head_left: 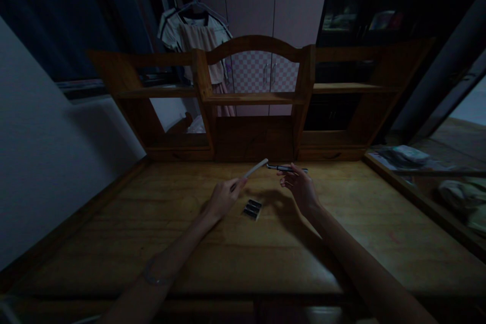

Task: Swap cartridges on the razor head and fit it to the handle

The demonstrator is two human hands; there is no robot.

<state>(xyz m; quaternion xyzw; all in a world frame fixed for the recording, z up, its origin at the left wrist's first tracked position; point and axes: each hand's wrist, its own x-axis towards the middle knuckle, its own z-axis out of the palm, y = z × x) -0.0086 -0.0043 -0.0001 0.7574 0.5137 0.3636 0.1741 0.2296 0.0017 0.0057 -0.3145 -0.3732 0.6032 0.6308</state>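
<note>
In my left hand (224, 197), the fingers are closed round one end of a slim, pale, slightly curved stick (256, 166) that slants up to the right. My right hand (298, 185) pinches a thin, dark and silvery pen-like tool (283, 167), held nearly level and pointing left. The tool's tip is very close to the upper end of the pale stick; whether they touch I cannot tell. Below and between both hands, a small pale-edged holder with several dark oblong pieces (252, 209) lies on the wooden desk (170, 228). Dim light hides finer detail.
A wooden shelf unit (256, 98) with small drawers stands along the desk's back edge. The white wall (56, 152) borders the left side. A raised wooden rim (417, 200) runs along the right, with cloth items (463, 195) beyond it. Clothes (201, 35) hang behind the shelves.
</note>
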